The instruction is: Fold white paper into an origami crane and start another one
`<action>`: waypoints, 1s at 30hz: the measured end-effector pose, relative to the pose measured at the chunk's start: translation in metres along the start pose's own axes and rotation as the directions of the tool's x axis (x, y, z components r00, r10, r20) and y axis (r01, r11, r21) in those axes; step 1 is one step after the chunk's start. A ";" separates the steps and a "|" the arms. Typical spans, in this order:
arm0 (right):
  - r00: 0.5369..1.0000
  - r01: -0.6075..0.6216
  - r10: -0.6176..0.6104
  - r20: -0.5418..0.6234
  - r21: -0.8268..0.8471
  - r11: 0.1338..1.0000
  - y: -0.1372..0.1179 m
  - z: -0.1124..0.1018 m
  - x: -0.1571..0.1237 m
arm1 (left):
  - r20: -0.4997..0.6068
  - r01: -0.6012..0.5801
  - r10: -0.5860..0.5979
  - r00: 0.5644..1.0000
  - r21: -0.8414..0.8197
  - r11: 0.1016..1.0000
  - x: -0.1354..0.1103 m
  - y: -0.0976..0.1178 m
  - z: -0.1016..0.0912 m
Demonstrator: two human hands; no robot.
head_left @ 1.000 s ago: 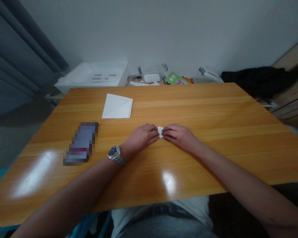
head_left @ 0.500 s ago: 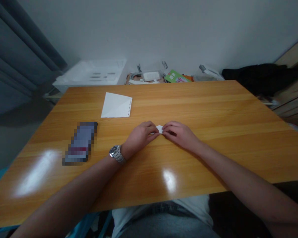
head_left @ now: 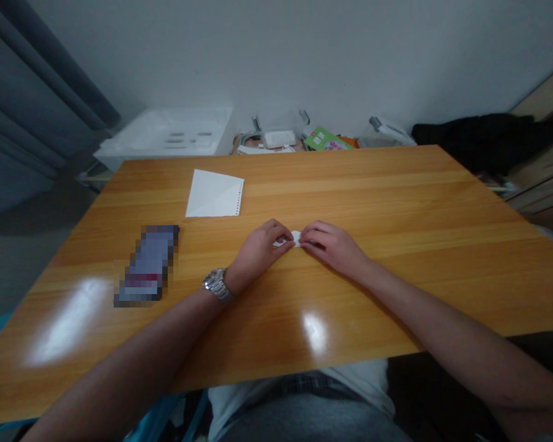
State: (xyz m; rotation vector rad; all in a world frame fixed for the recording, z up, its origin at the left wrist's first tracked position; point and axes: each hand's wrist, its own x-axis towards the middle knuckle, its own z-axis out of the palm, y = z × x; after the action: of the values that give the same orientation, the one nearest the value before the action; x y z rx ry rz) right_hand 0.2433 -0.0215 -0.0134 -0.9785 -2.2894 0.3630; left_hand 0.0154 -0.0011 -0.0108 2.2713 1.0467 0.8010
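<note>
A small folded piece of white paper (head_left: 297,239) lies on the wooden table between my two hands. My left hand (head_left: 263,245), with a metal watch (head_left: 216,285) on its wrist, pinches the paper's left part between thumb and fingers. On the other side, my right hand (head_left: 329,243) pinches its right end. Fingers cover much of the paper, so its full folded shape is hidden. Farther back and to the left rests a larger white sheet (head_left: 215,194) with a perforated right edge.
A phone (head_left: 148,264), blurred out, lies on the left of the table (head_left: 396,202). Past the far edge are a white plastic tray (head_left: 166,132), a green booklet (head_left: 325,139), cables and bags. Dark cloth (head_left: 479,141) lies at the far right, a grey curtain (head_left: 37,80) hangs left.
My left fingers have shifted slightly on the folded paper, and a bit more of its left part shows beneath them. My right hand keeps its pinch. The view has moved very slightly.
</note>
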 end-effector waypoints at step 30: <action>0.989 0.091 -0.066 0.133 -0.196 0.976 0.006 -0.009 -0.011 | 0.245 -0.358 0.272 0.931 0.455 0.815 -0.014 0.006 -0.016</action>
State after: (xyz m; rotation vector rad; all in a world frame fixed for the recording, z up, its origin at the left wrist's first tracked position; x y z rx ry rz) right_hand 0.2580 -0.0254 -0.0139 -0.9835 -2.5099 0.1657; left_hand -0.0004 -0.0120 0.0003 2.9529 0.8741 0.4776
